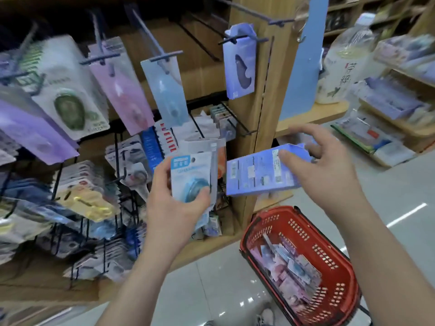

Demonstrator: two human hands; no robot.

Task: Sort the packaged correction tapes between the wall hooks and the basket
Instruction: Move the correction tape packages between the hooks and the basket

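My left hand (pixel 175 203) grips a small stack of packaged correction tapes (pixel 193 175), the front one white with a blue round tape. My right hand (pixel 322 168) holds a flat blue-violet package (pixel 259 172) by its right end, back side up, level over the shelf corner. Above it a matching blue-violet package (pixel 240 62) hangs on a wall hook (pixel 244 40). More hooks to the left carry a light blue package (pixel 168 92), a pink one (pixel 122 90) and a green-and-white one (pixel 68 90). The red basket (pixel 334 257) on the floor below my right arm holds several packages.
A black wire rack (pixel 122 203) below the hooks is crammed with small packaged items. A wooden post (pixel 263 114) stands right of the hooks. A large plastic bottle (pixel 341 64) sits on a wooden shelf at the right, with more stationery shelves (pixel 395 109) beyond. Grey tiled floor lies below.
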